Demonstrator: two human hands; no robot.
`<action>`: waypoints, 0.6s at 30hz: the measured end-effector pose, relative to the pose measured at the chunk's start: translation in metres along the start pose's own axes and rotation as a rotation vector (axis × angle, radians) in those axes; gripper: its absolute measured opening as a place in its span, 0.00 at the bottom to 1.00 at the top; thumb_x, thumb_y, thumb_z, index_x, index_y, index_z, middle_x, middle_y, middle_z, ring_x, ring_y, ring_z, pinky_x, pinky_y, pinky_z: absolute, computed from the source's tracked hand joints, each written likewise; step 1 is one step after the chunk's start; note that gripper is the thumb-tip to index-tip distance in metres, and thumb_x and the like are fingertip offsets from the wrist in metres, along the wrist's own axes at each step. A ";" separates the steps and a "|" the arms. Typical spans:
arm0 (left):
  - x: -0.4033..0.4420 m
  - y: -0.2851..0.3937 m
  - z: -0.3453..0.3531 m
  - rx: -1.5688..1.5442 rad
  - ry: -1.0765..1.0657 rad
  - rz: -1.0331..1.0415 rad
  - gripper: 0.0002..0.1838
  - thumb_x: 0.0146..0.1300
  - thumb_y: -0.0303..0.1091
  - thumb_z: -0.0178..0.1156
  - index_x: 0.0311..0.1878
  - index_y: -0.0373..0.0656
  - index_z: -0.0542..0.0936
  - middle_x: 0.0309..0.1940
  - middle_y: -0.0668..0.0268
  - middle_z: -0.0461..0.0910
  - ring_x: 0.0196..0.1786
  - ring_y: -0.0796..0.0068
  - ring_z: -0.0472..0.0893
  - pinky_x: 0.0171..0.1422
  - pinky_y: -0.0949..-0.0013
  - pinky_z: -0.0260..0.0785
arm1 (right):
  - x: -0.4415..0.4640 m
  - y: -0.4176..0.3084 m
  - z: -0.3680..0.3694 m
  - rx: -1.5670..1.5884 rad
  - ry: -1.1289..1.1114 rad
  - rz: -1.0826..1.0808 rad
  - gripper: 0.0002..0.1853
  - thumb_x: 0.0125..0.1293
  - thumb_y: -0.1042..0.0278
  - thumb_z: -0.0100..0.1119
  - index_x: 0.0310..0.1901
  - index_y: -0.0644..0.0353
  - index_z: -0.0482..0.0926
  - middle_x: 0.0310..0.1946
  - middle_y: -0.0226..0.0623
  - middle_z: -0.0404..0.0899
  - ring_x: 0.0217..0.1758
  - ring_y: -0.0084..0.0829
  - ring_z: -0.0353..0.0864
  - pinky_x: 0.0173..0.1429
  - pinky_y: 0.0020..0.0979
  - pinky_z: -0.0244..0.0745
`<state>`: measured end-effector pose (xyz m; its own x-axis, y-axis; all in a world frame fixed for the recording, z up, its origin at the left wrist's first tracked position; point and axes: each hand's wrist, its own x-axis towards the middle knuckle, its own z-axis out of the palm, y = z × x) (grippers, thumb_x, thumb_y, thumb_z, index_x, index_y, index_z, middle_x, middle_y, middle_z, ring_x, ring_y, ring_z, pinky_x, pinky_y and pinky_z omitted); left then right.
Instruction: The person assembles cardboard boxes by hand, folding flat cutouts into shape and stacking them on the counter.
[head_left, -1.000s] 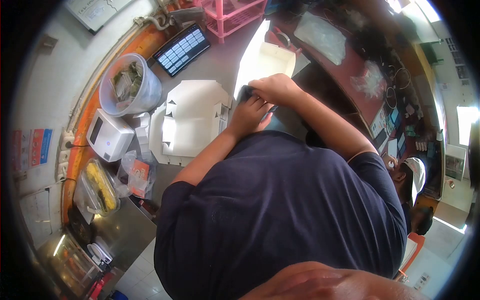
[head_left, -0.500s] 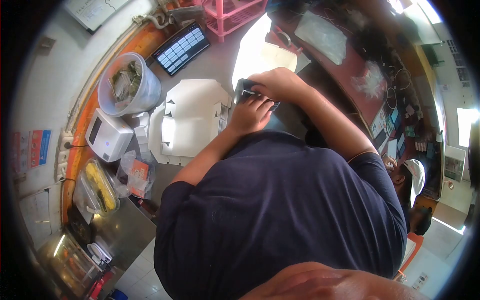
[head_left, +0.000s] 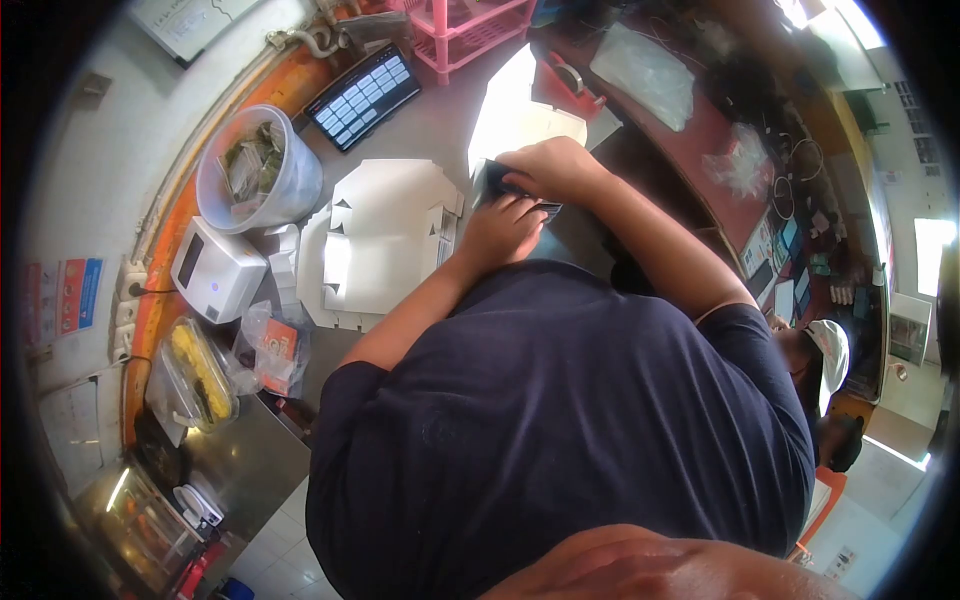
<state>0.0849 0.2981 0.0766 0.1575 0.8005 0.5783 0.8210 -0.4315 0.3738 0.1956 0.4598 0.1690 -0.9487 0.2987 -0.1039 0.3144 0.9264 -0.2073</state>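
Both my hands are at the near side of a partly folded white box [head_left: 505,120], whose flaps stand up. My left hand [head_left: 503,232] has its fingers bent over the dark near panel of the box. Against the same panel, my right hand [head_left: 556,170] is closed on its upper edge. The panel's far side and some fingertips are hidden by the hands. To the left, a flat white cardboard piece [head_left: 390,235] with slots and tabs lies on the metal table.
A tablet [head_left: 366,97], a tub of packets [head_left: 262,170] and a white device [head_left: 219,270] stand at the left. A pink rack [head_left: 470,45] is at the back. Another person in a white cap [head_left: 830,350] is at the right.
The white box has tilted and its flaps have shifted. Its dark near panel shows more between my hands than a second ago. The person at the right has moved their head slightly.
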 end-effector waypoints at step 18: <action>0.008 0.003 -0.007 -0.004 0.139 0.032 0.10 0.59 0.30 0.71 0.44 0.44 0.85 0.40 0.64 0.86 0.44 0.63 0.86 0.46 0.60 0.76 | -0.021 -0.023 0.023 0.012 0.144 0.214 0.18 0.80 0.47 0.56 0.58 0.50 0.82 0.42 0.39 0.90 0.47 0.46 0.91 0.50 0.46 0.85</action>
<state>0.0854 0.3003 0.0872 0.1058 0.7210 0.6848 0.8144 -0.4580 0.3563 0.2096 0.4273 0.1540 -0.8554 0.5179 -0.0070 0.5079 0.8361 -0.2072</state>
